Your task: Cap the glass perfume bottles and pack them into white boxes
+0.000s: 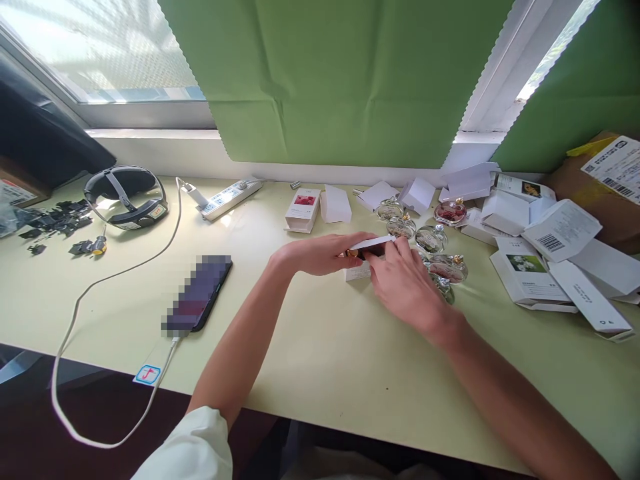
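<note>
My left hand (320,253) and my right hand (400,280) meet at the middle of the pale table (310,360), both closed around a small white box (361,267). Its flap (373,243) is lifted, and a bit of gold shows at its left end under my left fingers. Just right of my hands lie several round glass perfume bottles (433,239), one of them pinkish (450,212). A closed white box with a red picture (303,209) stands behind my left hand, a plain white box (335,204) beside it.
A heap of white cartons (545,253) and a brown parcel (600,193) fill the right side. A phone (199,293) on a white cable (75,313) lies to the left, with a power strip (230,197), a headband device (125,198) and small black parts (55,223) beyond.
</note>
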Demonstrator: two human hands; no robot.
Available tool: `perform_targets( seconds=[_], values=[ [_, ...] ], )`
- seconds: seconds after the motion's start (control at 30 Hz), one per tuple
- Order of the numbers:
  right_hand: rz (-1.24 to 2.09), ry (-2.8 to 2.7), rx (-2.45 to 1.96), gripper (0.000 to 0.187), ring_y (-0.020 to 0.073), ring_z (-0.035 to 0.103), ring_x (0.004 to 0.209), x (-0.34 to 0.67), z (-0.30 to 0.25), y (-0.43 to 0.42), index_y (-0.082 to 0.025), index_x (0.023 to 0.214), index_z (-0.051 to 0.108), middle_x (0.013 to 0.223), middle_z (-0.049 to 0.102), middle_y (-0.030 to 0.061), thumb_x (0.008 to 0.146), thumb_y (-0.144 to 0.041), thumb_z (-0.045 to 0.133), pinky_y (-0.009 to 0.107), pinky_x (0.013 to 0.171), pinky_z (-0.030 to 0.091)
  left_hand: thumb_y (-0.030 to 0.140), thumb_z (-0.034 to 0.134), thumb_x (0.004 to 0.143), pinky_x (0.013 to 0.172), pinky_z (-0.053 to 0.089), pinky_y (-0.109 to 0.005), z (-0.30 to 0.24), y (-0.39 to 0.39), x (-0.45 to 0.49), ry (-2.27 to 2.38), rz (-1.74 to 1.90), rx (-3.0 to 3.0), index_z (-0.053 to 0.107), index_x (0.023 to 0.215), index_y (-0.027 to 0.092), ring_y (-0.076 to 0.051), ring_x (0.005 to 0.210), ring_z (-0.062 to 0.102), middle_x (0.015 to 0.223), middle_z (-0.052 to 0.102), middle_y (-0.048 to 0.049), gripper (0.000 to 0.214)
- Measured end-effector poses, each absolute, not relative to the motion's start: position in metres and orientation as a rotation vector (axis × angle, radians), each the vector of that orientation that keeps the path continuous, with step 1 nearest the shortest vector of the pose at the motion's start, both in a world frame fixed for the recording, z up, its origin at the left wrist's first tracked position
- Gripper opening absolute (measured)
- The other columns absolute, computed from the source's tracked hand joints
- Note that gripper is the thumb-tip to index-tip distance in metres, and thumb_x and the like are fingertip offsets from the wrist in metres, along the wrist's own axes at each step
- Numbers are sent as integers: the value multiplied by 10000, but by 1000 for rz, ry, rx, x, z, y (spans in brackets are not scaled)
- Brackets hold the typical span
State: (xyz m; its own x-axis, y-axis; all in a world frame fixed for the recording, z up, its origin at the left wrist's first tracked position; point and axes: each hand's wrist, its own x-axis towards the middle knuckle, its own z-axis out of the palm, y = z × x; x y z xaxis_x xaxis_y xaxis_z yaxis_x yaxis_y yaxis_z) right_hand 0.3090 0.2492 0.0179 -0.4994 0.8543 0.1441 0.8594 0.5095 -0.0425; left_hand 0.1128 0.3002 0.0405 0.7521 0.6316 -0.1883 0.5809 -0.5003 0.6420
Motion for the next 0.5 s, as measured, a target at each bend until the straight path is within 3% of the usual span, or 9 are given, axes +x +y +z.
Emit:
perform_targets(
  seconds=[0.1,0.17,0.33,0.4,0.5],
  values=[
    [-16,-2617,-1475,328,367,485,1042,312,16,253,-158,1029,715,938,696,172,943,-126,400,460,784,419,418,402,1004,635,403,-216,41,300,113,902,94,2233,350,1479,262,-145,801,569,1068,663,-53,503],
    [29,-2620,-1472,319,364,493,1033,314,16,256,-159,1043,702,933,721,144,936,-122,403,464,789,422,436,386,1006,643,402,-214,43,300,112,935,79,2221,382,1458,262,-146,805,566,1054,664,-48,484],
    [176,-2626,-1465,292,353,530,1038,320,27,259,-149,1042,689,925,726,130,961,-182,410,457,812,438,471,362,1002,772,431,-232,47,300,108,1023,73,2176,378,1467,263,-178,1004,582,1253,625,-71,509],
    [310,-2594,-1435,278,316,569,1006,326,35,261,-162,1043,693,911,716,120,963,-205,431,413,782,456,463,348,1005,808,435,-243,47,300,110,1047,91,2162,384,1459,271,-186,1055,576,1292,611,-68,494],
    [612,-2420,-1406,277,203,624,771,342,45,270,-236,1108,684,905,710,58,968,-266,447,322,646,461,447,355,1000,805,435,-250,45,300,115,1139,112,2146,420,1423,277,-193,1061,581,1272,623,-60,461]
  ],
)
